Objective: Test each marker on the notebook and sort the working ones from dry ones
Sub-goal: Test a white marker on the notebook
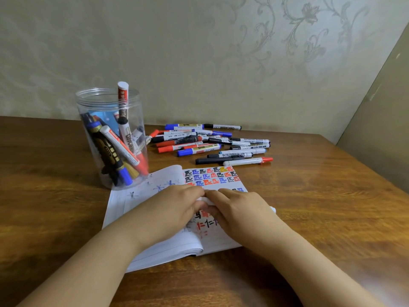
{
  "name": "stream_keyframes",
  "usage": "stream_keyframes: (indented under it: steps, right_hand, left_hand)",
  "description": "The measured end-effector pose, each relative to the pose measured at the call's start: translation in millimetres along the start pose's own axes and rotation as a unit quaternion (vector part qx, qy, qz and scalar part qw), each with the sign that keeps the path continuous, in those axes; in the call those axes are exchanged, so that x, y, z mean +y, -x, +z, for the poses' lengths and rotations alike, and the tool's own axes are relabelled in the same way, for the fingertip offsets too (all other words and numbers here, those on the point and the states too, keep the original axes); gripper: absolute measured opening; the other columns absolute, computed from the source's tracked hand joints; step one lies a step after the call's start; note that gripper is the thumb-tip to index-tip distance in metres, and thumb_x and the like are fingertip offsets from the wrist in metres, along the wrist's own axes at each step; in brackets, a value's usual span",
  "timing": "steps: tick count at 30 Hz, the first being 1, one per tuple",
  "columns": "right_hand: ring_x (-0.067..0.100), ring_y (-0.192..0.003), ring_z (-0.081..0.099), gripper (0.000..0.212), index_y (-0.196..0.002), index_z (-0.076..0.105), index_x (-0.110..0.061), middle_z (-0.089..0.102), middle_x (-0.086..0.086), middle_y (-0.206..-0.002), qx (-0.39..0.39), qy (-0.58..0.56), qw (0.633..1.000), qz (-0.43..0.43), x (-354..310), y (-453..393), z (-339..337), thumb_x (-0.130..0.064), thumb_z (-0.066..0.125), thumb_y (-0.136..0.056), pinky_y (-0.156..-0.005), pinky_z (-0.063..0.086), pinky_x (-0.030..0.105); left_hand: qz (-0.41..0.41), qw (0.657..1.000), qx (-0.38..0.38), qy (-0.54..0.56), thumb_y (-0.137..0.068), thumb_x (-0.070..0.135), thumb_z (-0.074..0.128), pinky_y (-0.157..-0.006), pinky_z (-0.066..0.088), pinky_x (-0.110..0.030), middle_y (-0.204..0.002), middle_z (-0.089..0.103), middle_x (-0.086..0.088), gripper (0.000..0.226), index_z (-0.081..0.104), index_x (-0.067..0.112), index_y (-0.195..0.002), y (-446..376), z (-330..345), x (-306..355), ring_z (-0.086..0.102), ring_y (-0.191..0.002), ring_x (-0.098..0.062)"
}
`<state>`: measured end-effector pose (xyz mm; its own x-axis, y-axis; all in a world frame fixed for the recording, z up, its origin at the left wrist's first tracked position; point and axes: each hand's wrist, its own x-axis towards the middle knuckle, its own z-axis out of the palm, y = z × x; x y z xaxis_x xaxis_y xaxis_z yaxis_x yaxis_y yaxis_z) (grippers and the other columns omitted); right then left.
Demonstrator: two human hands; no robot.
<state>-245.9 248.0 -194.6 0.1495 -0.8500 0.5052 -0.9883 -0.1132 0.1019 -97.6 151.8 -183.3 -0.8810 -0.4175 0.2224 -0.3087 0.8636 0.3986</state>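
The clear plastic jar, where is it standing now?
In the head view the clear plastic jar stands left on the table, behind the notebook.

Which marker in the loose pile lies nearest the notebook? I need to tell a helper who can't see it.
Start at the open notebook; just beyond its far edge lies the pile of markers. The nearest one is the white marker, the only front-row one with a red cap pointing right.
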Motion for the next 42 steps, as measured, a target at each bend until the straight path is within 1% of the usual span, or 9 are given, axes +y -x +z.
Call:
stream_keyframes:
  steps: [5,8,14,18,23,27,31,36,42]
  right_hand:
    - [0.012,-0.045,0.051,0.012,-0.080,0.059,-0.018,0.054,-0.006,-0.061,0.004,0.047,0.999,0.000,-3,-1,8,-0.025,0.069,-0.078,-0.039,0.025,0.022]
    - [0.015,-0.040,0.048,0.014,-0.085,0.043,-0.018,0.053,-0.005,-0.058,0.002,0.034,0.999,-0.016,-4,1,13,-0.024,0.055,-0.082,-0.039,0.021,0.022]
    - [0.018,-0.037,0.050,0.029,-0.106,0.062,-0.019,0.055,-0.004,-0.056,-0.060,0.023,0.998,-0.016,4,2,3,-0.036,0.046,-0.090,-0.036,0.025,0.021]
    - [0.022,-0.083,0.065,0.050,-0.142,0.030,-0.022,0.066,0.000,-0.101,-0.136,-0.017,0.988,0.066,-3,-5,-9,-0.045,0.036,-0.098,-0.057,0.037,0.030]
    - [0.015,-0.082,0.061,0.049,-0.145,0.013,-0.027,0.065,-0.003,-0.094,-0.181,-0.187,0.945,0.198,6,-3,-28,-0.031,0.034,-0.101,-0.071,0.053,0.034]
    - [0.003,-0.074,0.064,0.029,-0.124,0.035,-0.035,0.070,-0.010,-0.087,-0.179,-0.242,0.926,0.227,9,-4,-44,-0.039,0.044,-0.097,-0.067,0.054,0.023]
    - [0.004,-0.066,0.065,0.010,-0.094,0.061,-0.028,0.073,-0.006,-0.084,-0.152,-0.400,0.857,0.288,5,2,-52,-0.023,0.052,-0.095,-0.062,0.053,0.021]
    - [0.016,-0.068,0.064,0.015,-0.088,0.072,-0.009,0.071,0.017,-0.084,-0.103,-0.685,0.623,0.363,3,9,-46,-0.007,0.059,-0.080,-0.064,0.056,0.021]
    - [0.011,-0.060,0.049,0.011,-0.088,0.061,-0.013,0.060,0.005,-0.067,-0.081,-0.656,0.684,0.310,-9,18,-24,-0.015,0.069,-0.081,-0.053,0.041,0.016]
  left_hand:
    - [-0.006,1.000,0.005,-0.024,-0.097,0.031,0.037,-0.077,0.041,-0.028,-0.092,0.054,0.007,0.013,0.047,0.022,-0.093,1,-1,2,0.050,-0.085,-0.011]
    - [-0.015,1.000,-0.015,-0.014,-0.097,0.031,0.038,-0.081,0.042,-0.032,-0.100,0.059,0.003,0.018,0.051,0.019,-0.099,1,-1,1,0.053,-0.091,-0.012]
    - [-0.035,0.998,-0.042,-0.009,-0.097,0.035,0.038,-0.083,0.040,-0.026,-0.106,0.058,0.005,0.026,0.055,0.019,-0.109,1,-3,2,0.052,-0.096,-0.009]
    - [-0.053,0.998,-0.021,-0.021,-0.095,0.039,0.038,-0.076,0.041,-0.029,-0.090,0.056,0.007,0.022,0.052,0.021,-0.095,-1,-2,-1,0.052,-0.087,-0.012]
    - [-0.057,0.996,0.050,-0.050,-0.094,0.040,0.042,-0.077,0.040,-0.028,-0.099,0.054,0.007,0.024,0.054,0.022,-0.105,0,-9,-7,0.048,-0.088,-0.008]
    - [-0.017,0.993,0.101,-0.055,-0.091,0.037,0.050,-0.070,0.039,-0.022,-0.094,0.045,0.011,0.019,0.060,0.027,-0.103,4,-10,-5,0.041,-0.084,-0.003]
    - [-0.031,0.993,0.104,-0.052,-0.089,0.032,0.055,-0.064,0.032,-0.014,-0.094,0.042,0.012,0.019,0.063,0.026,-0.105,5,-11,-4,0.038,-0.083,-0.002]
    - [-0.052,0.992,0.089,-0.068,-0.090,0.036,0.052,-0.072,0.040,-0.023,-0.104,0.048,0.009,0.023,0.060,0.026,-0.109,4,-12,0,0.040,-0.087,-0.003]
    - [-0.073,0.991,0.070,-0.090,-0.090,0.037,0.050,-0.071,0.038,-0.027,-0.105,0.049,0.007,0.023,0.059,0.025,-0.107,3,-14,-1,0.045,-0.089,-0.008]
